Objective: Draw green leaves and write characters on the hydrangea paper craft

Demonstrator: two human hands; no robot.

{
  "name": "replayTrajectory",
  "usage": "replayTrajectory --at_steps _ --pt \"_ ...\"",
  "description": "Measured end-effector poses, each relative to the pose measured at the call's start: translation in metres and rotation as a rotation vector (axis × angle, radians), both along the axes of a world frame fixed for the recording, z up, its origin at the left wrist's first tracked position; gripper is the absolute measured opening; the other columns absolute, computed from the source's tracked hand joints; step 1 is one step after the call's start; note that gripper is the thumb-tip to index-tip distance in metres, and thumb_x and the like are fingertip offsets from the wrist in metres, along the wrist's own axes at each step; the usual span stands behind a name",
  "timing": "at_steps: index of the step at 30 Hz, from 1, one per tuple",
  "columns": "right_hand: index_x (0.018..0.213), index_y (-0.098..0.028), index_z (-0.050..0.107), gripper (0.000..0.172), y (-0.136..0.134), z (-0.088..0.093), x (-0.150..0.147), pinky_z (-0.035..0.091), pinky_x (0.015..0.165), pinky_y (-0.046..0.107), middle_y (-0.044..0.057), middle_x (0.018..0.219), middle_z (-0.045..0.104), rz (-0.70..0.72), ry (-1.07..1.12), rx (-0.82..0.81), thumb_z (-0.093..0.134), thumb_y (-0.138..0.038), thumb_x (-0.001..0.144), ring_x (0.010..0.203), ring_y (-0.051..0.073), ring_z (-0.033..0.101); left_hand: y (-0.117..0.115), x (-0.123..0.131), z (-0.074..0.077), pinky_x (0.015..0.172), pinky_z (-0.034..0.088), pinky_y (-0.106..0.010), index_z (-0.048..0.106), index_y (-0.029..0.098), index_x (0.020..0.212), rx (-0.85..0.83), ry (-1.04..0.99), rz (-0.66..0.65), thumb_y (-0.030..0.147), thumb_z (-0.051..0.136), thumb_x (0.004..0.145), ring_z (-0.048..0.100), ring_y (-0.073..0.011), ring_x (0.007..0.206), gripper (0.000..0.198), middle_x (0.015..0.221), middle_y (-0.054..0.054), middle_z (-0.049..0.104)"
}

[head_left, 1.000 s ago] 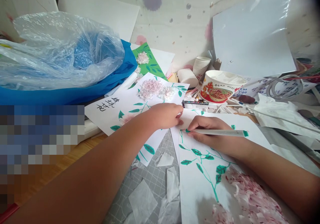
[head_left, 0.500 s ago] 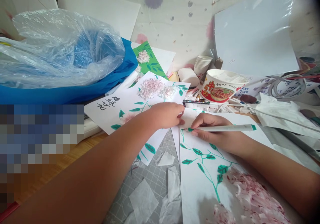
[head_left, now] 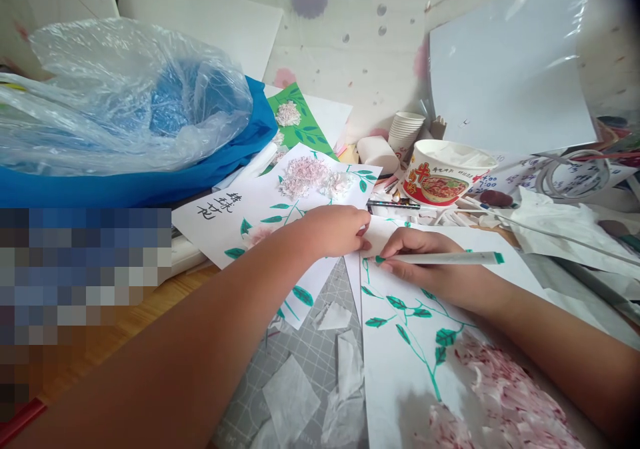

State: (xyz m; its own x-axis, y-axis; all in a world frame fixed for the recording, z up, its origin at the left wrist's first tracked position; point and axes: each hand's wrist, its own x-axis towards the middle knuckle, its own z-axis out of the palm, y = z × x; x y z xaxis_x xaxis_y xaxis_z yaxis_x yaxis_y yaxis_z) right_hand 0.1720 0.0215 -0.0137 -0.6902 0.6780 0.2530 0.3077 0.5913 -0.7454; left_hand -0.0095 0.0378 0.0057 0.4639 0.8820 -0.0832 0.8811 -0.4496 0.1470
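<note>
My right hand [head_left: 430,255] is closed round a white marker with a green tip and end [head_left: 450,258]. Its tip touches the upper left part of a white sheet of paper [head_left: 390,369], by a green stem. Green leaves are drawn on this sheet, with crumpled pink-and-white paper blossoms [head_left: 515,389] at the lower right. At the sheet's top left edge, my left hand [head_left: 343,230] has its fingers curled on the paper; the fingertips are partly hidden. Under my left forearm lies another flower picture [head_left: 205,232] with black characters.
Paper scraps [head_left: 291,395] lie on a grey cutting mat [head_left: 255,375]. A noodle bowl [head_left: 445,172], stacked paper cups [head_left: 405,132] and a white cable [head_left: 550,235] stand or lie behind. A blue bag with clear plastic [head_left: 140,115] fills the left; a green flower card [head_left: 305,119] is beside it.
The marker's rear end has shifted slightly left and its tilt has changed a little, with the tip near the same spot. My left hand stays at the paper's edge.
</note>
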Motion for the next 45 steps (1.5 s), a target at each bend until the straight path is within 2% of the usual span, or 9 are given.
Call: replayTrajectory --at_steps 7,11,13,16,19,23,27,36,45 --pt "0.073 -0.018 0.055 0.006 -0.002 0.001 0.002 0.038 0.051 0.019 -0.001 0.067 0.054 -0.051 0.036 -0.069 0.057 -0.022 0.077 0.06 0.011 0.048 0.001 0.0 0.0 0.051 0.029 -0.025 0.042 0.022 0.072 -0.013 -0.011 0.003 0.04 0.046 0.072 0.049 -0.0154 0.07 0.019 0.083 0.001 0.054" --pt "0.076 -0.022 0.053 0.009 -0.002 0.01 0.011 0.038 0.046 0.02 -0.002 0.066 0.052 -0.099 0.284 -0.161 0.061 -0.027 0.077 0.055 0.011 0.048 -0.003 0.0 0.004 0.051 0.029 -0.025 0.042 0.022 0.076 -0.018 -0.023 0.03 0.038 0.044 0.073 0.049 -0.0157 0.069 0.016 0.081 0.0 0.054" --pt "0.076 -0.023 0.053 0.01 -0.001 0.015 0.018 0.038 0.047 0.021 -0.002 0.071 0.053 -0.111 0.424 -0.167 0.062 -0.028 0.076 0.059 0.012 0.048 -0.008 -0.001 0.007 0.051 0.03 -0.025 0.041 0.022 0.082 -0.022 -0.041 0.032 0.031 0.038 0.075 0.049 -0.0154 0.068 0.011 0.082 -0.001 0.054" --pt "0.076 -0.024 0.053 0.01 0.002 0.02 0.024 0.036 0.045 0.021 -0.001 0.073 0.051 -0.108 0.518 -0.169 0.063 -0.027 0.074 0.059 0.012 0.047 -0.014 -0.002 0.012 0.049 0.031 -0.024 0.038 0.023 0.092 -0.048 -0.069 0.009 0.025 0.027 0.079 0.049 -0.0124 0.061 0.016 0.081 0.001 0.054" --pt "0.075 -0.021 0.053 0.008 0.001 0.021 0.023 0.038 0.046 0.022 0.001 0.073 0.054 -0.065 0.359 -0.151 0.06 -0.024 0.075 0.058 0.013 0.049 -0.015 -0.003 0.011 0.049 0.031 -0.023 0.037 0.024 0.092 -0.06 -0.07 -0.009 0.03 0.024 0.082 0.049 -0.0121 0.061 0.018 0.079 0.001 0.054" --pt "0.071 -0.018 0.053 0.004 -0.004 0.017 0.011 0.041 0.053 0.024 0.003 0.073 0.056 0.016 0.031 0.038 0.056 -0.017 0.074 0.063 0.015 0.052 -0.011 -0.004 0.007 0.05 0.031 -0.024 0.039 0.024 0.088 -0.057 -0.049 0.0 0.033 0.029 0.079 0.049 -0.014 0.065 0.016 0.079 0.0 0.054" --pt "0.071 -0.016 0.055 0.004 -0.001 0.01 0.002 0.04 0.057 0.023 0.002 0.068 0.055 0.063 -0.008 0.158 0.055 -0.017 0.074 0.061 0.013 0.051 -0.007 -0.003 0.005 0.048 0.03 -0.024 0.042 0.024 0.083 -0.101 -0.015 0.004 0.038 0.04 0.072 0.049 -0.0139 0.061 0.018 0.076 0.001 0.055" --pt "0.068 -0.015 0.056 0.005 0.003 0.005 -0.001 0.038 0.047 0.019 0.001 0.064 0.056 0.048 -0.008 -0.004 0.055 -0.018 0.073 0.054 0.01 0.049 -0.008 0.001 0.009 0.046 0.029 -0.024 0.045 0.024 0.082 -0.145 0.017 0.016 0.037 0.041 0.071 0.048 -0.0129 0.057 0.017 0.073 0.001 0.056" --pt "0.068 -0.015 0.055 0.006 0.004 0.002 -0.002 0.034 0.044 0.019 0.0 0.06 0.053 0.012 -0.018 -0.072 0.055 -0.018 0.073 0.051 0.009 0.045 -0.009 0.003 0.01 0.046 0.029 -0.025 0.044 0.023 0.076 -0.141 0.017 0.0 0.034 0.043 0.071 0.048 -0.0129 0.059 0.011 0.072 0.002 0.055"
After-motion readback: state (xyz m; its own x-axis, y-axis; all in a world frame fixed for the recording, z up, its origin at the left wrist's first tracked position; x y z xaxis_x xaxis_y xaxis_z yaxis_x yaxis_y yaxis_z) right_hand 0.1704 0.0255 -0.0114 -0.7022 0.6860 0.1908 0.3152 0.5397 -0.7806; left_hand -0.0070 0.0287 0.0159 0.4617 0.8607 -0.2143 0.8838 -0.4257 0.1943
